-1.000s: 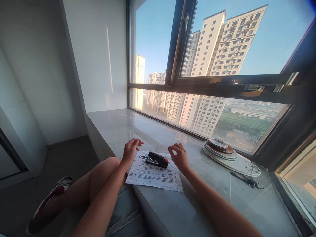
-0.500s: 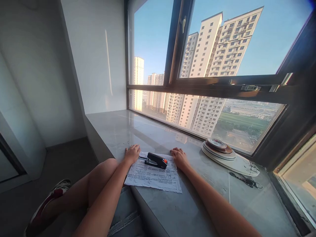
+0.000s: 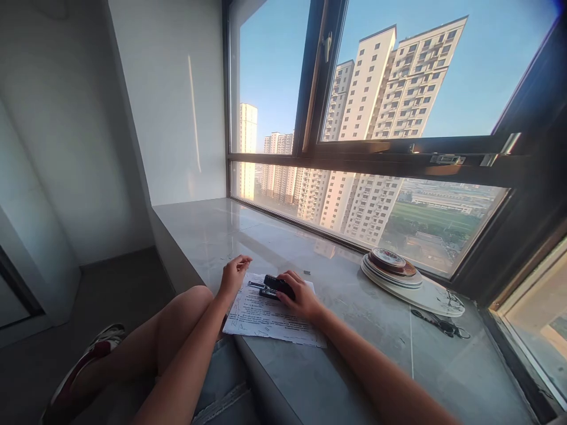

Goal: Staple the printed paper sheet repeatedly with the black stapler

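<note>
A black stapler (image 3: 271,285) lies on a printed sheet of paper (image 3: 274,321) on the grey stone sill. Its metal tray sticks out toward the left. My right hand (image 3: 301,298) is closed around the stapler's right end, which the fingers partly hide. Just off the paper's upper left corner, my left hand (image 3: 234,274) is held with thumb and fingers drawn together. Whatever sits between those fingertips is too small to make out. Beyond my right hand, a small dark grey strip (image 3: 307,272) rests on the sill.
Stacked plates (image 3: 392,274) stand at the right by the window, on a larger white oval board (image 3: 438,298). Keys (image 3: 440,323) lie in front of them. The sill's front edge (image 3: 261,383) runs beside my bent knee (image 3: 192,301).
My right hand has moved left from the paper's edge onto the stapler and gripped it, uncovering the small strip. The left hand has lifted off the paper's corner and its fingers have curled in.
</note>
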Available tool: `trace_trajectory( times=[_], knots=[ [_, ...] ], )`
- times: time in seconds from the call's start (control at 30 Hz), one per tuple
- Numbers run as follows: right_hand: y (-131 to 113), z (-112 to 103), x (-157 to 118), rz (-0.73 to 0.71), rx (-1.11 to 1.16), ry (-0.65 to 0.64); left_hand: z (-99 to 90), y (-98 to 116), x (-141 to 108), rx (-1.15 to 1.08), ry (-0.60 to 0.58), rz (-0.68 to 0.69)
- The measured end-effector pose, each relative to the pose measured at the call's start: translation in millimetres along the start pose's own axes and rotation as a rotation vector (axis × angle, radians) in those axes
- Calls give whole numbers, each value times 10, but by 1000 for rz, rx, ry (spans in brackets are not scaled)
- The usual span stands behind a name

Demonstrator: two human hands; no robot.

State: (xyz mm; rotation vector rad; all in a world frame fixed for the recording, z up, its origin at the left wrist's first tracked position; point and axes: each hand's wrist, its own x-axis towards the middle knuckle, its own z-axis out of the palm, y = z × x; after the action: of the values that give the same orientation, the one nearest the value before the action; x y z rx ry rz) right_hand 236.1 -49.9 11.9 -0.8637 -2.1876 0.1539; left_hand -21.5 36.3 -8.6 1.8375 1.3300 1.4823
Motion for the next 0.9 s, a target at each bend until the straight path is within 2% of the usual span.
trace_trajectory(
  times=[0.07,0.17,0.27,0.4,0.63,0.9],
  knots=[
    [-4,39,-4,21,-36,-53,-15,22,-28,-169,13,-75],
    [30,64,-15,51,-49,-65,-31,45,-65,-324,56,-193],
    [45,68,-19,43,-40,-71,-24,63,-77,-360,63,-197],
    [46,66,-17,40,-34,-72,-1,108,-84,-278,-27,-98],
    [73,72,-23,43,-20,-72,-32,279,-155,95,-266,80],
    [51,33,-23,28,-6,-80,-66,350,-232,108,-390,79]
  ],
)
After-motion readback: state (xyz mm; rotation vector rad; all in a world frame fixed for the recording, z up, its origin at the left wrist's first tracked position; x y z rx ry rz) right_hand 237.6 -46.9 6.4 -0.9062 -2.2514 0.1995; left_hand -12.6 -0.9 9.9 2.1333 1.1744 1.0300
